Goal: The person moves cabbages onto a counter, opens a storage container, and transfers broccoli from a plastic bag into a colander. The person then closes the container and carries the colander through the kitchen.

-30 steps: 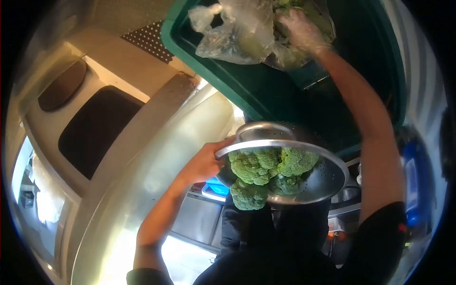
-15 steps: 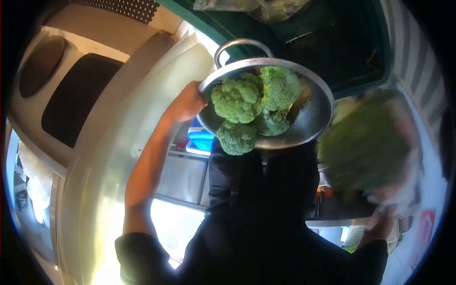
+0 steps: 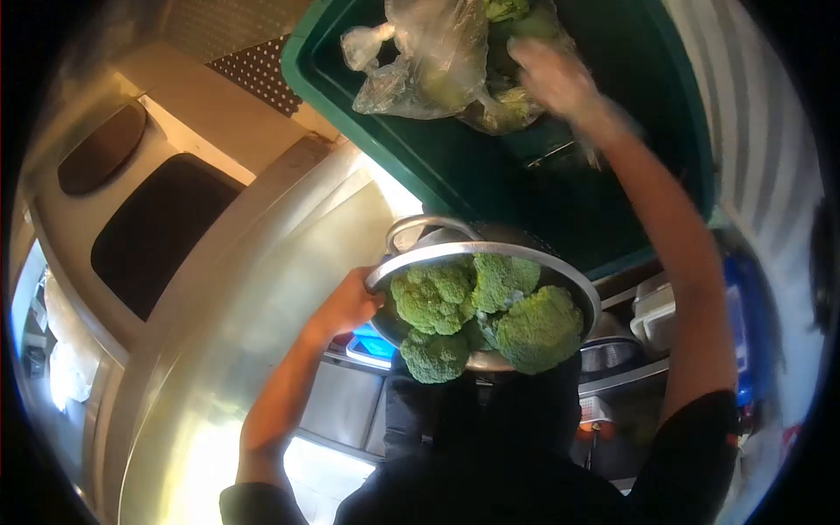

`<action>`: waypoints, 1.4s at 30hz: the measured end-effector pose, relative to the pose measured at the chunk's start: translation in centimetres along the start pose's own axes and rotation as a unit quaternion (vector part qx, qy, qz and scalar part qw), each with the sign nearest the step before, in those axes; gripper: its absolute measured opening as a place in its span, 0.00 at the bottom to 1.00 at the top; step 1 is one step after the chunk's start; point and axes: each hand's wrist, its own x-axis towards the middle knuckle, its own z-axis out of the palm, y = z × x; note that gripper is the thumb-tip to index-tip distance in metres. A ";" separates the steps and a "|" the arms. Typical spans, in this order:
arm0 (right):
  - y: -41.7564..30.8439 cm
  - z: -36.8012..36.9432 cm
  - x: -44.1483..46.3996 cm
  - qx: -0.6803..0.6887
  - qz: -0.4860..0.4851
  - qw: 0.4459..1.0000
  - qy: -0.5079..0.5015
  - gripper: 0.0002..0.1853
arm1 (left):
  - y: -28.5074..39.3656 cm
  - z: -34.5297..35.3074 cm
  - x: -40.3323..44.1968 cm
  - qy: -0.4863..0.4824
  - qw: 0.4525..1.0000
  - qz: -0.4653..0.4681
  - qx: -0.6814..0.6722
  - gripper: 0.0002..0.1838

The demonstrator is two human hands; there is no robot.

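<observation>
My left hand (image 3: 350, 304) grips the rim of a metal colander (image 3: 573, 273), which is tilted in front of my body. Several heads of broccoli (image 3: 538, 328) lie in it. My right hand (image 3: 557, 80), in a clear glove, reaches into a large green bin (image 3: 420, 162), beside clear plastic bags (image 3: 442, 66) with green vegetables inside. The right fingers are blurred and partly hidden against the bags, so whether they hold anything is unclear.
A pale curved counter (image 3: 254, 271) runs along the left, with a dark rectangular opening (image 3: 162, 232) beyond it. Below the colander are a blue container (image 3: 376, 344) and metal shelving (image 3: 346, 402). A blue object (image 3: 744, 324) stands at the right.
A broccoli head seen blurred at the right half a second ago is now in the colander's right side. My right hand has gone back into the green bin; my left still holds the rim.
</observation>
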 end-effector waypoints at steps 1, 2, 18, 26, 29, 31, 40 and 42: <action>-0.9 -0.5 2.9 -0.024 0.081 0.989 -0.120 0.20 | -0.1 0.0 0.0 -0.002 1.000 -0.007 0.004 0.20; 0.4 0.9 4.3 -0.051 0.143 0.979 -0.133 0.19 | 0.2 0.2 0.0 0.002 0.999 -0.020 -0.037 0.15; -4.8 -10.3 -3.8 0.368 0.266 0.890 0.048 0.22 | -2.1 0.8 0.2 0.063 0.998 -0.001 0.019 0.14; -20.3 -22.7 -15.9 0.334 0.169 0.910 0.178 0.31 | -0.2 -0.2 0.0 0.014 0.999 0.024 -0.032 0.16; -24.2 -19.7 -14.7 0.185 -0.057 0.972 0.133 0.20 | 0.2 0.0 -0.4 0.037 0.999 0.010 -0.003 0.16; -27.2 -16.0 -16.3 0.181 -0.108 0.977 0.044 0.17 | -1.7 -0.4 1.1 -0.024 0.999 0.035 -0.006 0.16; -12.9 -18.7 -5.9 0.243 0.105 0.949 0.171 0.14 | -1.1 0.5 0.3 0.005 0.998 0.009 -0.062 0.16; -5.4 -11.1 -1.2 0.261 0.268 0.923 0.093 0.17 | -1.2 0.6 0.3 0.003 0.998 0.012 -0.066 0.19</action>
